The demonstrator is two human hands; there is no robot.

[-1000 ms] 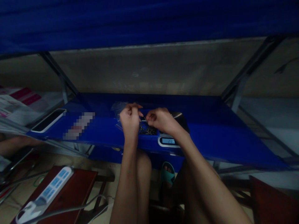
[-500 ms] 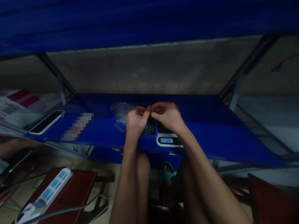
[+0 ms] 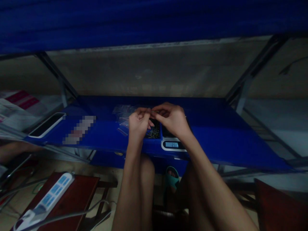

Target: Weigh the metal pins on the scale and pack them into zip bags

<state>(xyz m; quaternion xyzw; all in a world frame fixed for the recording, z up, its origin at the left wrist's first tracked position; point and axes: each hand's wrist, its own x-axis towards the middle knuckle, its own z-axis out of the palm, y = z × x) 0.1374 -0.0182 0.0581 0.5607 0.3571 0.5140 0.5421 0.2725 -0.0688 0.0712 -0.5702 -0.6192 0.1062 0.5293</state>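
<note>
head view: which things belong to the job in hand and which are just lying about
Seemingly part of the job:
thin metal piece at the right hand's fingertips, close to the left hand
small metal pieces in a blue box
digital scale, display lit
clear plastic bags, probably

Seemingly just lying about:
phone
power strip on a wooden stool
</note>
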